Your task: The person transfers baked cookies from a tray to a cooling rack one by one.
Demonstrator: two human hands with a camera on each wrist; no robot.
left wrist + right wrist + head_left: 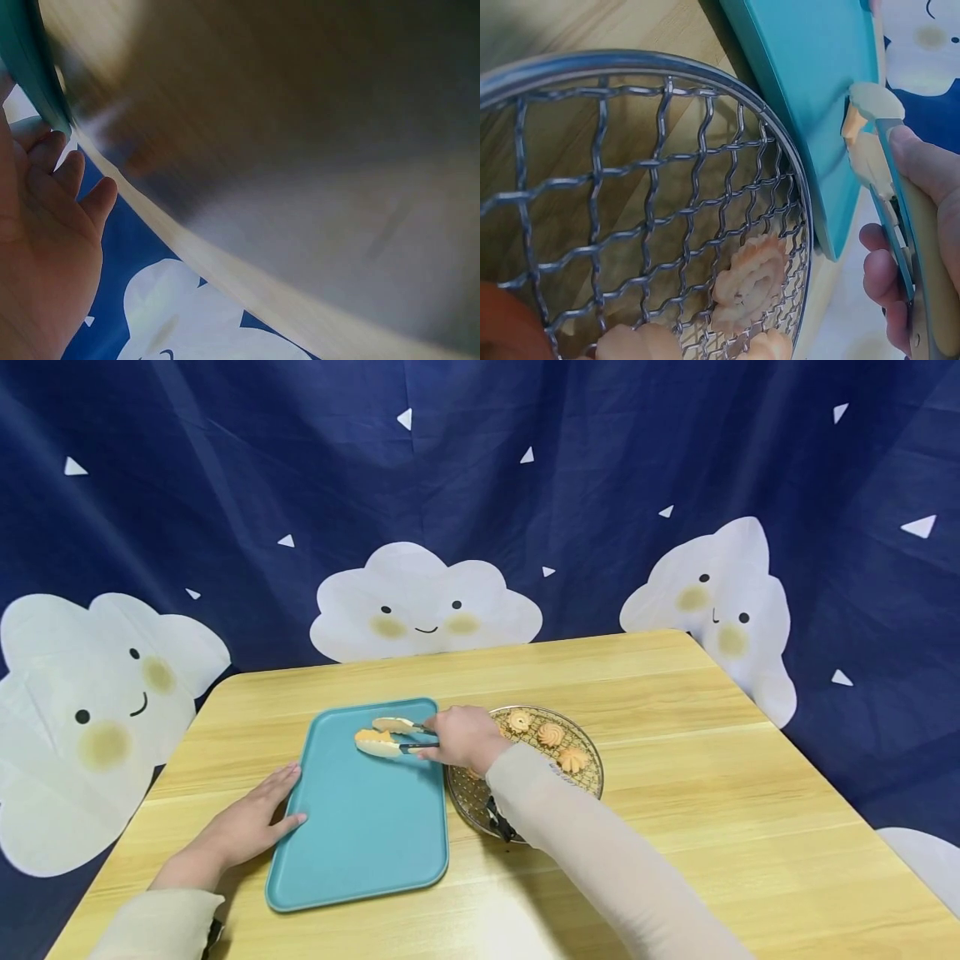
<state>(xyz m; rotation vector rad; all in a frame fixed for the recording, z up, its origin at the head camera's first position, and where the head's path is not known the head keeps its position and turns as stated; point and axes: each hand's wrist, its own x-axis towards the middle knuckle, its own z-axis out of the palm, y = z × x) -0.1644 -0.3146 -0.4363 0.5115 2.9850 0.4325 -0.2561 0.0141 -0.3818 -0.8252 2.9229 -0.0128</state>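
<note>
My right hand [467, 735] grips a pair of tongs [393, 725] with cream-coloured tips. Between those tips is a light-orange cookie [851, 124], over the far part of a blue-green rectangular tray [360, 827]. At the tray's left edge rests my left hand [251, 818], fingers extended and thumb apart, fingertips right at the rim. To the tray's right stands a round wire-mesh rack [667, 64], partly hidden under my right forearm. Several piped cookies [551, 734] lie on its mesh.
A light wooden table [675, 827] carries everything. Behind it hangs a dark blue curtain [465, 485] printed with white smiling clouds. A black object [498, 820] shows by the right sleeve, over the rack's near edge.
</note>
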